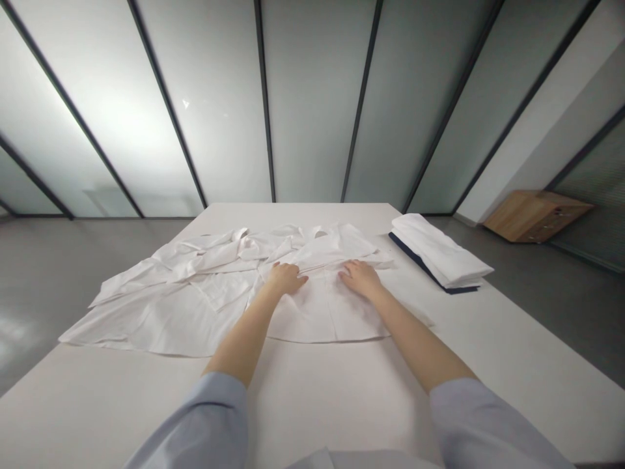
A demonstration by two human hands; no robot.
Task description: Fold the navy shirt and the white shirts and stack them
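Note:
A white garment that looks like a long coat [312, 319] lies spread across the table, its hem curving towards me and its upper part bunched in folds. My left hand [287, 279] rests palm down on the cloth near the middle, fingers stretched and apart. To the right, my right hand [360, 279] lies on the same cloth beside a fold, with its fingers also spread. Neither hand visibly grips the fabric. More white cloth [161, 312] extends to the left, creased and layered; whether it is a separate garment I cannot tell.
On the table's right side sits a folded white cloth [439, 251] on top of a dark navy folded piece [420, 262]. The white table [336, 404] runs away from me. A wooden cabinet [534, 215] stands on the floor at right, and frosted glass panels [312, 104] line the back.

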